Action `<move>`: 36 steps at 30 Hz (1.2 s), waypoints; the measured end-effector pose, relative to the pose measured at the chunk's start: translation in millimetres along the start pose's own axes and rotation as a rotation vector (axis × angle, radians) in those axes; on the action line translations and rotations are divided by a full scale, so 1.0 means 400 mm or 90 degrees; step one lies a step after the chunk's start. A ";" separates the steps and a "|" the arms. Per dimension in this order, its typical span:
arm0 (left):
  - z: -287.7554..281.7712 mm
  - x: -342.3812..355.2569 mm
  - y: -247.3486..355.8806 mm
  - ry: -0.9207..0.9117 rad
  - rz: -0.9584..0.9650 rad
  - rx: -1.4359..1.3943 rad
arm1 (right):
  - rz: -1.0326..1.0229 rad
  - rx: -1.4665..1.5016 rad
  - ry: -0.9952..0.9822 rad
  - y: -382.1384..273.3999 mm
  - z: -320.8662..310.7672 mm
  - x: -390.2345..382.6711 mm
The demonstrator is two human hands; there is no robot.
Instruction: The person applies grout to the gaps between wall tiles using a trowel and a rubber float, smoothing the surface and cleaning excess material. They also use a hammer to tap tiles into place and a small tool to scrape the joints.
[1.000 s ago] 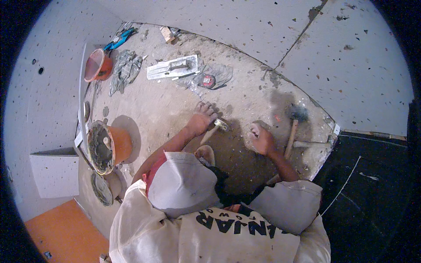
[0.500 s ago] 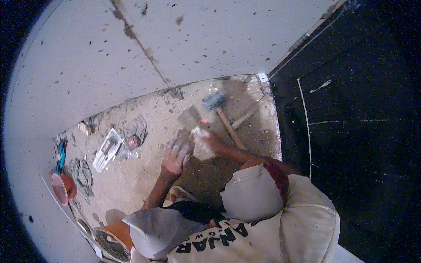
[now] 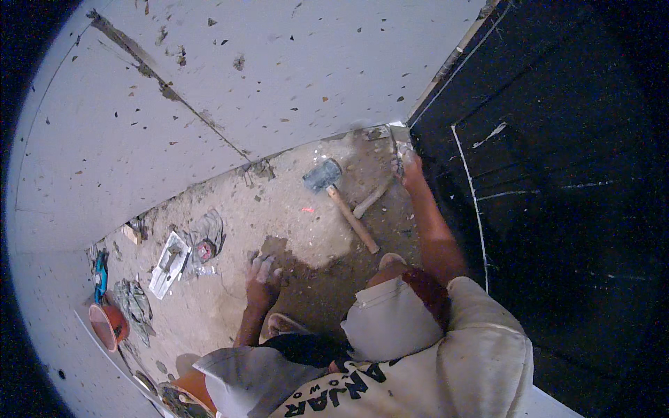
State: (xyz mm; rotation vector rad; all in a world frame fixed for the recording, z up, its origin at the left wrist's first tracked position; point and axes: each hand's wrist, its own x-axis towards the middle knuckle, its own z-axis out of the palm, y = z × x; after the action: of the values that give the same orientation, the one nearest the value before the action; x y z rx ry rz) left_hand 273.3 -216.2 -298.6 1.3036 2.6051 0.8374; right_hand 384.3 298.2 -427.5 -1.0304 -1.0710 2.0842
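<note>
My left hand (image 3: 261, 275) rests flat, fingers spread, on the bare mortar bed (image 3: 300, 230) at the edge of a darker damp patch. My right hand (image 3: 408, 166) reaches to the far corner where the mortar meets the dark wall (image 3: 557, 181). Its fingers are closed around a thin metal tool (image 3: 397, 145) that points up along the tile edge. A rubber mallet (image 3: 324, 174) lies between my hands, its wooden handle (image 3: 354, 221) pointing toward me. A second short handle (image 3: 373, 197) lies beside it.
Large grey speckled tiles (image 3: 279, 76) border the mortar at the top and left. At the left lie a white flat tool (image 3: 169, 261), a red tape measure (image 3: 205, 249), a grey rag (image 3: 136, 303), blue pliers (image 3: 101, 268) and an orange bucket (image 3: 108, 326). Another bucket (image 3: 178, 400) sits near my left side.
The view has swung round. My right hand has left the spot by the mallet and stretched to the far corner. My left hand has settled flat on the mortar.
</note>
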 end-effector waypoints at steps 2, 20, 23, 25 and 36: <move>0.008 0.022 0.019 -0.002 0.005 -0.025 | 0.067 -0.008 -0.109 -0.051 -0.063 0.035; 0.042 0.045 -0.004 -0.017 -0.034 -0.048 | 0.000 -0.006 0.139 -0.027 0.043 0.039; 0.040 0.049 -0.015 -0.009 -0.028 -0.059 | -0.004 -0.021 0.147 -0.018 0.064 0.050; 0.044 0.047 -0.022 0.012 -0.013 -0.055 | -0.007 -0.030 0.155 -0.024 0.064 0.056; 0.050 0.070 -0.022 0.026 -0.005 -0.072 | -0.033 -0.052 0.172 -0.053 0.065 0.091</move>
State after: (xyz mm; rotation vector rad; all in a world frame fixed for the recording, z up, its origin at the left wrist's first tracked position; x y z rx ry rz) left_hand 256.3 -190.2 -316.0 1.2588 2.5485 1.0048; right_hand 345.9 326.0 -413.3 -1.2690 -1.0394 1.8110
